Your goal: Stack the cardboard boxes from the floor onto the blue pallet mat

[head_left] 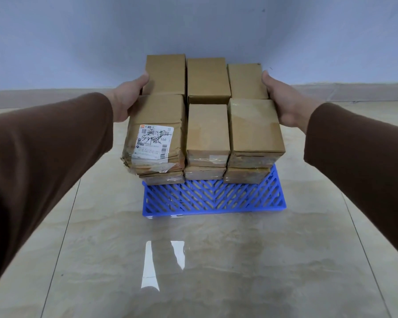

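The boxes (205, 115) stand in a block on the far part of the blue mat (213, 198), two rows of three across and more than one layer high. The mat lies on the tiled floor (193, 260) at 12 o'clock from the person, close to the grey wall (193, 26). Its near strip, toward 6 o'clock, is bare lattice.

The left hand (129, 98) lies flat and open against the stack's 9 o'clock side, thumb on top of the far left box (166, 74), palm near the seam between that box and the labelled box (156, 131). The right hand (283, 99) presses open against the 3 o'clock side, thumb on top of the far right box (246, 81), beside the near right box (254, 129). Neither hand closes around a box. Both arms wear brown sleeves (44, 157).

Nothing stands between the person and the stack. The floor on this side shows only a glossy reflection (161, 262) of light.

The fingers of both hands are hidden behind the stack's sides. The lower layers show only as front edges at 6 o'clock, so the number of layers is hard to tell. The label (155, 143) carries barcodes and scribbled-over print, mostly unreadable. The mat's far edge is covered by boxes.
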`<act>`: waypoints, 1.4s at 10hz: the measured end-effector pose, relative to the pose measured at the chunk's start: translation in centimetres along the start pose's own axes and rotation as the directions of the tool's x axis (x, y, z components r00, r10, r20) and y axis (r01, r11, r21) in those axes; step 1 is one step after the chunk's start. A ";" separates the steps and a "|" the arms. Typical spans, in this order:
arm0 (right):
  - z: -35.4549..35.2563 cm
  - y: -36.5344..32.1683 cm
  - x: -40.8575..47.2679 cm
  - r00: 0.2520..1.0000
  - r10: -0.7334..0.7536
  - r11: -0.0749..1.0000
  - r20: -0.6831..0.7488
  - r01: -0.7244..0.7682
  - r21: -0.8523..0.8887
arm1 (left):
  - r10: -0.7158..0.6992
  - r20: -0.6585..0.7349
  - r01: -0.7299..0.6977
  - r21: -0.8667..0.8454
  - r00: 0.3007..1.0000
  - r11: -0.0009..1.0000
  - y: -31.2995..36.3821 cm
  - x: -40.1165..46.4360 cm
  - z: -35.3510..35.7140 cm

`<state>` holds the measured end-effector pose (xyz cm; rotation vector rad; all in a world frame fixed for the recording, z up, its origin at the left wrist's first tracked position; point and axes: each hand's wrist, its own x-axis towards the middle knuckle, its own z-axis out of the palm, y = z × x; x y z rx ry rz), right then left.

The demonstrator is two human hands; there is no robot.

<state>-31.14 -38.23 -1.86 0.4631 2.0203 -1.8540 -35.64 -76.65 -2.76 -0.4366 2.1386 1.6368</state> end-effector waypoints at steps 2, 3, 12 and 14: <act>0.2 -0.4 -0.5 1.000 0.001 0.999 -0.023 -0.002 -0.033 | 0.001 -0.027 0.001 0.081 1.000 0.997 0.4 -0.7 0.4; 0.1 -0.5 -1.2 0.998 -0.023 0.998 -0.061 0.020 -0.057 | 0.037 -0.072 -0.030 0.096 0.997 0.995 0.6 -1.5 0.8; 3.0 8.1 -13.2 0.999 0.013 0.975 -0.048 -0.002 0.223 | -0.054 0.239 0.123 -0.287 0.970 0.950 -9.3 -13.4 1.8; 2.5 5.8 -13.9 0.968 -0.161 0.987 -0.193 0.159 -0.023 | -0.036 0.087 0.042 -0.065 0.996 0.997 -7.8 -14.5 -0.7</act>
